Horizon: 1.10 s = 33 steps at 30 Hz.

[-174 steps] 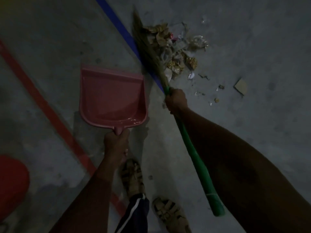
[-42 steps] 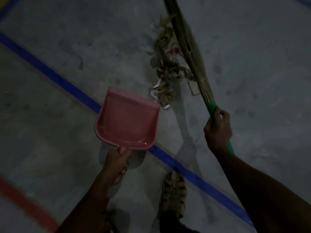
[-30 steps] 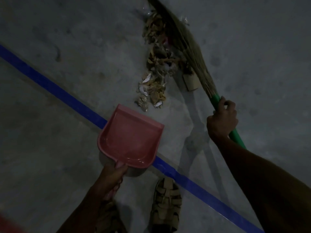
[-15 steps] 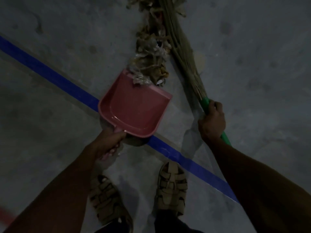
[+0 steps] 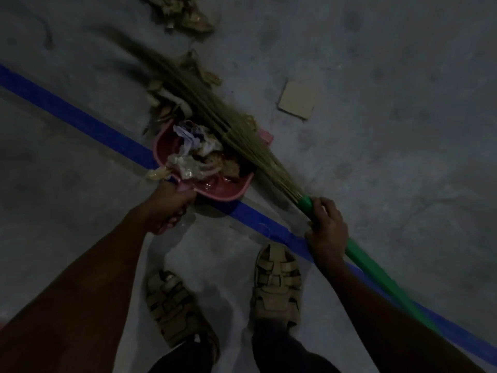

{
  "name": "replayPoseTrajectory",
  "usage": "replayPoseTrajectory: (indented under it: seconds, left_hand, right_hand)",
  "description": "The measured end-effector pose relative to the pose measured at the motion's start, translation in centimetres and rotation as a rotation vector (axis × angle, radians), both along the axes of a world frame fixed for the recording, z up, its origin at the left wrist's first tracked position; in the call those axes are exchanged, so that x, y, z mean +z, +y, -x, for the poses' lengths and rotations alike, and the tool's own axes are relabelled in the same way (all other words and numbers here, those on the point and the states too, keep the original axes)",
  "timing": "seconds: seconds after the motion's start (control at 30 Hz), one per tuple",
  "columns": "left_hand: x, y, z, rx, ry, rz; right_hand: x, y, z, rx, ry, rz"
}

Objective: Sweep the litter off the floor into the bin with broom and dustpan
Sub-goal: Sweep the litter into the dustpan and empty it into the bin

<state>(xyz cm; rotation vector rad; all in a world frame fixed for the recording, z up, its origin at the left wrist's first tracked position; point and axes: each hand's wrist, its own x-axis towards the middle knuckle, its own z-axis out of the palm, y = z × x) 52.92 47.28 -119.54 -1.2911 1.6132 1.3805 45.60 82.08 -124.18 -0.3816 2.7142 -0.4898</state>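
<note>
Head view: my left hand [image 5: 168,211] clenches the handle of the pink plastic dustpan [image 5: 215,184], now holding crumpled paper and wrapper litter [image 5: 197,152], empty half a second ago. My right hand [image 5: 326,230] grasps the green-handled straw broom [image 5: 215,109], bristles swept across the pan. More litter lies beyond on the grey concrete floor [image 5: 390,130].

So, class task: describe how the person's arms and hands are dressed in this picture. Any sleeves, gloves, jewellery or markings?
Both forearms are bare, with no sleeve reaching into view. The left hand and right hand wear no gloves. No watch, ring or bracelet shows, and no markings can be made out, though the dim light could hide small details.
</note>
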Motion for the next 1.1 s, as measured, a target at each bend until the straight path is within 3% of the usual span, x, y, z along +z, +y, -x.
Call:
replayPoseTrajectory:
  seconds: [0.27, 0.77, 1.1]
  left_hand:
    - [0.7, 2.9, -0.8, 0.061, 0.03, 0.004]
    - [-0.4, 3.4, -1.4, 0.004, 0.051, 0.001]
    - [-0.5, 2.8, -0.8, -0.039, 0.045, -0.016]
  right_hand:
    - [1.8, 1.6, 1.7, -0.152, 0.14, 0.148]
    - [0.6, 2.4, 3.1, -0.53, 0.13, -0.012]
    - [0.9, 2.1, 1.4, -0.35, -0.053, -0.022]
